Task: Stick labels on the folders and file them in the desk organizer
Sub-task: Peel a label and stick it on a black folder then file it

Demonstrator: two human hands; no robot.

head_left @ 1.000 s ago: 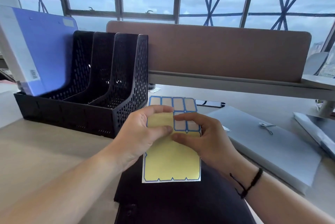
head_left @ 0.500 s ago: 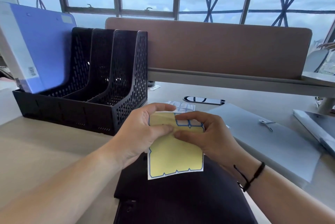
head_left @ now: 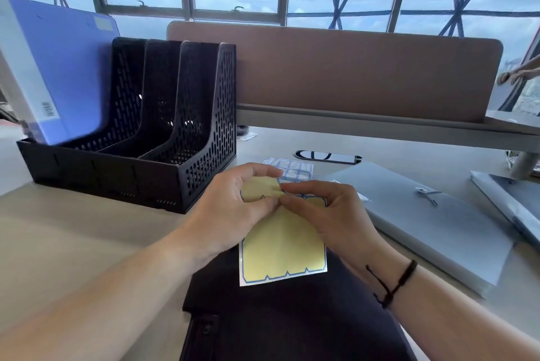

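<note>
Over the bench's near edge, left hand (head_left: 233, 208) and right hand (head_left: 324, 214) both pinch the label sheet (head_left: 282, 246). Peel one label slowly by its corner; gray folder (head_left: 432, 223) waits at right, organizer (head_left: 152, 138) at left.

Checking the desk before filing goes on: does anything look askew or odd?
The blue folder in the desk organizer leans back steeply instead of standing upright. The label sheet is bent over at its top where both hands pinch it.
</note>
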